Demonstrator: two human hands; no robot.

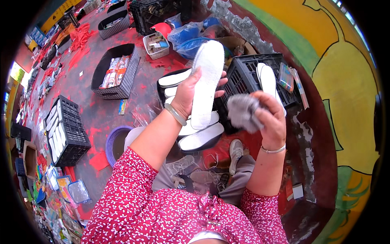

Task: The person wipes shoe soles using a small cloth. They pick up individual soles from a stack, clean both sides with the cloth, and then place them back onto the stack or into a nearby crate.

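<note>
My left hand (190, 90) is closed around a white shoe insole (209, 67), held upright in front of me with its wide end up. In my right hand (271, 120) is a bunched grey cloth (243, 113), blurred by motion, to the right of the insole and apart from it. Below and behind the insole stands a dark box of white insoles (202, 137), partly hidden by my left hand and arm. More white insoles (268, 83) lie on a black plastic crate (256, 67) just beyond my right hand.
A black crate of insoles (75, 134) stands at the left, near a purple basin (115, 142). Farther off are a grey checked basket (115, 92) with packets and a small white basket (156, 51). Blue plastic bags (189, 38) lie by the peeling wall (248, 24). Litter covers the floor.
</note>
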